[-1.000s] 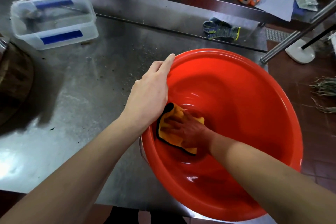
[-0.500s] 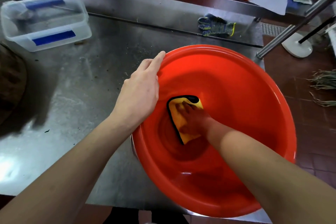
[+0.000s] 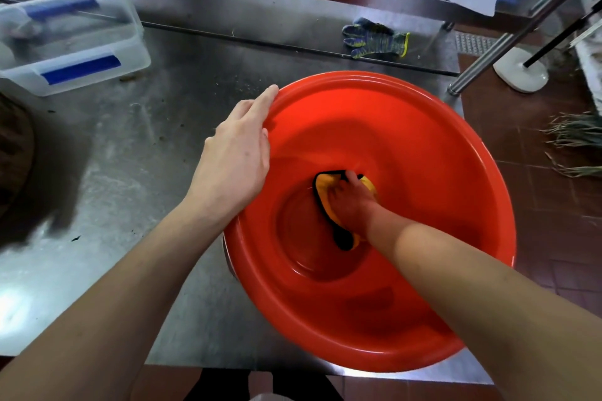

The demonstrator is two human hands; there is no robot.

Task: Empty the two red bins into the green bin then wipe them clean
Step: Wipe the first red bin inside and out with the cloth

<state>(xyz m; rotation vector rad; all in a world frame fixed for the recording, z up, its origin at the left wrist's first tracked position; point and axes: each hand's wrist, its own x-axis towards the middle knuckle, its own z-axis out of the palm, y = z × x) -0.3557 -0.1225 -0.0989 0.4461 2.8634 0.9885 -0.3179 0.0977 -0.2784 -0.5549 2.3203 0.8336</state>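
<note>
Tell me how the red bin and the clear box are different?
The red bin is round and solid red; the clear box is rectangular, see-through, with blue strips. The bin looks much bigger. The bin is open, with a hand wiping inside; the box is untouched. Both sit on the metal table.

The left hand (image 3: 236, 159) is lying over the left rim of the red bin (image 3: 439, 153), fingers straight and together, pointing along the rim, forearm reaching in from the lower left. The right hand (image 3: 350, 202) is pressing down on the yellow cloth (image 3: 325, 187) at the bin's bottom, fingers bent over it, forearm crossing the bin's right side.
</note>
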